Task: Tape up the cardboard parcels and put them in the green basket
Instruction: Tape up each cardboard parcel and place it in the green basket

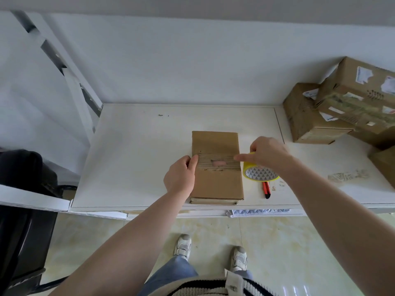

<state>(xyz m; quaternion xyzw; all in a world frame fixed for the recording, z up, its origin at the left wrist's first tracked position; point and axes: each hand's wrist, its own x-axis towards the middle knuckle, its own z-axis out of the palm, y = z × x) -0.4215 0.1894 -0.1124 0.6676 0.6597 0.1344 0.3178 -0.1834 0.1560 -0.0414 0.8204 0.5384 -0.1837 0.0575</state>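
Note:
A flat brown cardboard parcel (215, 182) lies in the middle of the white table (139, 157), with a torn band across its top where something pink shows through. My left hand (180, 176) holds the parcel's left edge, thumb on the torn band. My right hand (267, 152) grips a yellow roll of tape (259, 174) just right of the parcel, its forefinger pointing along a clear strip stretched over the band. No green basket is in view.
A red and black utility knife (266, 190) lies on the table below the tape roll. Several used cardboard boxes (333, 116) are stacked at the back right. A dark chair (23, 210) stands left of the table.

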